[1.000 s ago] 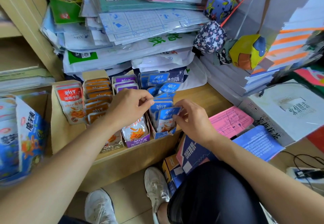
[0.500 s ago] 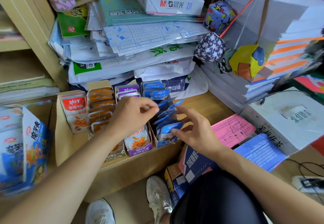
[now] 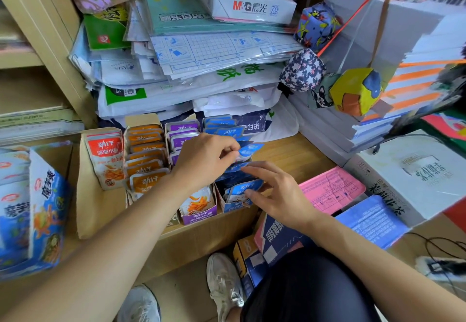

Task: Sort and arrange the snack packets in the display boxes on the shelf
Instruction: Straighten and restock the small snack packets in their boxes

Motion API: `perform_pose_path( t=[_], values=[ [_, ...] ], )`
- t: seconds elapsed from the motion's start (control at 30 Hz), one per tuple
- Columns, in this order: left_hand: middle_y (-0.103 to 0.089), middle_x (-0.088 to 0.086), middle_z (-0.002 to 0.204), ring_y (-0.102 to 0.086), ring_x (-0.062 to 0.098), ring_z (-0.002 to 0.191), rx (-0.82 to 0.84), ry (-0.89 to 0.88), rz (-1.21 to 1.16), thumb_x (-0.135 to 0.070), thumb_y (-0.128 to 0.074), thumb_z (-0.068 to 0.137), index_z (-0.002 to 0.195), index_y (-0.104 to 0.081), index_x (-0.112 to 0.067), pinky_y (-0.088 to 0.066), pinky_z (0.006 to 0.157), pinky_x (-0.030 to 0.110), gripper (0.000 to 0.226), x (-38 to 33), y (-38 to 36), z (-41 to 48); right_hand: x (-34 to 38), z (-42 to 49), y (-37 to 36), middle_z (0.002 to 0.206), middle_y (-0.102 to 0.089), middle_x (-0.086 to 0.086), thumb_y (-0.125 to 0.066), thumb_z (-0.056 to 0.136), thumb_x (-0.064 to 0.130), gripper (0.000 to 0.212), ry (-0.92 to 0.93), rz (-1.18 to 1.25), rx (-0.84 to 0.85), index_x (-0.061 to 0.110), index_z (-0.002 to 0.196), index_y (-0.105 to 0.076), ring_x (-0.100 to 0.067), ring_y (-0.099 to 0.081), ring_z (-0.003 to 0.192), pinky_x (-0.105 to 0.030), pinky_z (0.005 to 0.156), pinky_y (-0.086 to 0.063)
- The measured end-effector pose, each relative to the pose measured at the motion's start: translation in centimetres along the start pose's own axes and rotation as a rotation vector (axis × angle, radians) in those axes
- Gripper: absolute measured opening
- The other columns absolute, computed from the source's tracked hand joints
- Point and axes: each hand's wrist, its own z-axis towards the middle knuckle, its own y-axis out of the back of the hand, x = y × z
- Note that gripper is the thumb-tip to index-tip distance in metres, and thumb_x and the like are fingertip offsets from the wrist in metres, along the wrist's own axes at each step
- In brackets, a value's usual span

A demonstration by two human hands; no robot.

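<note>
left hand reaches across the purple row, and its fingers pinch the top edge of one blue packet, holding it above its neighbours. i'd say that's to open a gap in the file. right hand sits at five o'clock of it, fingers spread and fairly straight, tips on the front blue packets, probably propping the leaners so they don't flop forward.

the blue display box stands at three o'clock of the purple box, both in the cardboard tray on the shelf. toward nine o'clock, orange packets and red packets stand in tidy files, faces forward so the labels read. the blue row is the messy one, its packets tilting every which way. it looks like the last row to square up.
</note>
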Motion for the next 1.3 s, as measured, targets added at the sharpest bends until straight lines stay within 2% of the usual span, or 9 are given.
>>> perform_pose_path(
  t=[0.1, 0.27, 0.47, 0.53, 0.63, 0.83, 1.0, 1.17, 1.3],
  values=[
    [-0.074, -0.009, 0.077, -0.068, 0.007, 0.069, -0.016, 0.014, -0.023, -0.019, -0.075, 0.088, 0.093, -0.078, -0.020, -0.060, 0.071, 0.033, 0.006, 1.0, 0.4, -0.1, 0.0, 0.1, 0.0, 0.144, -0.051, 0.007, -0.070, 0.092, 0.023, 0.049, 0.000, -0.008, 0.010, 0.016, 0.139, -0.057, -0.002, -0.048, 0.131, -0.030, 0.102, -0.049],
    [-0.065, -0.011, 0.074, -0.057, 0.009, 0.069, 0.084, -0.022, 0.143, -0.026, -0.080, 0.085, 0.082, -0.079, -0.023, -0.056, 0.074, 0.035, 0.004, 2.0, 0.8, -0.4, 0.0, 0.0, 0.0, 0.144, -0.052, 0.007, -0.069, 0.092, 0.025, 0.048, -0.006, -0.005, 0.031, 0.015, 0.137, -0.058, -0.004, -0.047, 0.133, -0.035, 0.105, -0.048],
    [-0.072, -0.016, 0.096, -0.065, 0.001, 0.081, 0.177, -0.016, -0.028, -0.036, -0.077, 0.084, 0.121, -0.072, -0.033, -0.054, 0.075, 0.026, 0.037, 1.7, 1.3, -0.9, 0.0, -0.1, 0.1, 0.145, -0.052, 0.009, -0.067, 0.091, 0.030, 0.047, -0.039, 0.006, 0.045, 0.018, 0.136, -0.060, -0.002, -0.047, 0.133, -0.032, 0.105, -0.046],
    [-0.071, -0.016, 0.089, -0.064, 0.004, 0.077, 0.098, -0.090, 0.075, -0.043, -0.077, 0.083, 0.112, -0.075, -0.033, -0.054, 0.068, 0.028, 0.031, 1.1, 0.8, -1.2, 0.0, -0.2, 0.1, 0.143, -0.053, 0.012, -0.069, 0.092, 0.027, 0.045, -0.046, -0.005, 0.050, 0.019, 0.135, -0.060, -0.001, -0.048, 0.131, -0.028, 0.105, -0.045],
    [-0.070, -0.011, 0.078, -0.065, 0.012, 0.071, 0.018, -0.151, 0.164, -0.037, -0.079, 0.083, 0.092, -0.078, -0.027, -0.056, 0.062, 0.035, 0.014, 0.6, 0.0, -1.1, 0.2, -0.2, 0.0, 0.118, -0.055, 0.028, -0.070, 0.092, 0.025, 0.042, -0.053, -0.041, 0.045, 0.020, 0.133, -0.059, -0.002, -0.054, 0.114, -0.023, 0.095, -0.046],
    [-0.073, -0.005, 0.076, -0.064, 0.010, 0.064, 0.044, -0.167, 0.095, -0.012, -0.081, 0.081, 0.100, -0.079, -0.018, -0.060, 0.068, 0.033, 0.020, 1.9, 0.8, -1.1, -0.3, -0.1, 0.0, 0.124, -0.059, 0.006, -0.065, 0.095, 0.031, 0.044, 0.013, -0.105, 0.069, 0.018, 0.136, -0.057, -0.008, -0.054, 0.115, -0.028, 0.096, -0.048],
    [-0.065, -0.010, 0.070, -0.062, 0.013, 0.064, 0.092, -0.264, 0.169, -0.013, -0.077, 0.082, 0.099, -0.065, -0.027, -0.058, 0.062, 0.036, 0.025, 2.3, 1.0, -1.5, -0.4, -0.3, 0.1, 0.119, -0.054, 0.007, -0.071, 0.091, 0.028, 0.044, 0.049, -0.114, 0.024, 0.018, 0.133, -0.061, -0.003, -0.055, 0.106, -0.016, 0.090, -0.046],
    [-0.071, -0.013, 0.076, -0.067, 0.011, 0.067, 0.098, -0.327, 0.152, -0.017, -0.072, 0.087, 0.107, -0.060, -0.027, -0.058, 0.063, 0.034, 0.026, 2.4, 1.3, -1.7, -0.8, -0.7, 0.3, 0.106, -0.062, 0.008, -0.078, 0.085, 0.029, 0.029, 0.064, -0.075, -0.031, 0.014, 0.108, -0.067, -0.006, -0.061, 0.095, -0.029, 0.080, -0.054],
    [-0.072, -0.013, 0.077, -0.066, 0.009, 0.066, 0.110, -0.338, 0.128, -0.030, -0.062, 0.097, 0.107, -0.061, -0.030, -0.052, 0.060, 0.029, 0.010, 2.0, 1.9, -1.9, -0.8, -1.0, 0.5, 0.109, -0.070, 0.004, -0.071, 0.088, 0.043, 0.037, 0.054, 0.016, -0.020, 0.011, 0.107, -0.072, -0.008, -0.066, 0.101, -0.029, 0.083, -0.054]
  ],
)
